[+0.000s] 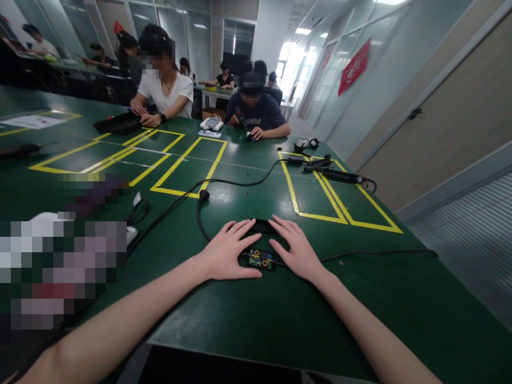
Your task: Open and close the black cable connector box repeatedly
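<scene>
On the green table a small circuit board (pixel 261 259) with copper-coloured coils lies between my two hands, and black cables run out from both of its sides. My left hand (pixel 232 250) rests with fingers spread at the board's left, its thumb below it. To the right, my right hand (pixel 298 248) is also spread, its fingertips near a black casing piece (pixel 263 226) behind the board. Fingertips of both hands reach the ends of that piece; whether they press on it I cannot tell. Left of my hands lies a black power plug (pixel 204 196) on its cable.
Yellow tape rectangles (pixel 296 205) mark the table. A black cable (pixel 236 181) crosses toward a black adapter and tools (pixel 328 169) at the right. Across the table sit two people, one with a black tray (pixel 120 122). A blurred-out person is close on my left.
</scene>
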`<state>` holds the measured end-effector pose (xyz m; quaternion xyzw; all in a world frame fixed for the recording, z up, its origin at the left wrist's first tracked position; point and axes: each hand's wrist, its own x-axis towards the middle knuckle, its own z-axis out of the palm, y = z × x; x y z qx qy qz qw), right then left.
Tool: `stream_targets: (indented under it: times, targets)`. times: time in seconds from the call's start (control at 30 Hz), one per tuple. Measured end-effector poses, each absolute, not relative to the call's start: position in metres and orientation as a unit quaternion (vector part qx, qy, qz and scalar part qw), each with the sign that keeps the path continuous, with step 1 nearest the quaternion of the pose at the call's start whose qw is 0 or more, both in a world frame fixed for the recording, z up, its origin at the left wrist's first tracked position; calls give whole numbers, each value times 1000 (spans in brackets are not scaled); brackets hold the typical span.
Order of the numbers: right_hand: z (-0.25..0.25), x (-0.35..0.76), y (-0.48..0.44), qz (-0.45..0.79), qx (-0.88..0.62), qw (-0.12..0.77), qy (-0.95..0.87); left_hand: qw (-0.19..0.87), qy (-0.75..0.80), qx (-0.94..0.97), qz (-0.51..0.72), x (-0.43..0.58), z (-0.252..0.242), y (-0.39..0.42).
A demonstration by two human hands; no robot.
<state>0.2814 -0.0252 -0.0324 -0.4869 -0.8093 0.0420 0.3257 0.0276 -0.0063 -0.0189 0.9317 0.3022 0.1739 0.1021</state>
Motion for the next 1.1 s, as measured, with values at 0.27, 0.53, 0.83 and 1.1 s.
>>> stream_targets:
  times: [0.27, 0.53, 0.83, 1.1]
  targets:
    - [-32, 281, -30, 100, -431, 328, -835, 130, 245, 937, 213, 29, -18, -7]
    - [-21, 279, -37, 231, -436, 357, -793, 140, 212, 933, 257, 26, -15, -7]
    - [-16, 279, -37, 316, -477, 320, -755, 159, 195, 933, 258, 22, -16, -6]
    - [-14, 280, -39, 390, -473, 329, -719, 170, 194, 931, 260, 22, -18, -6]
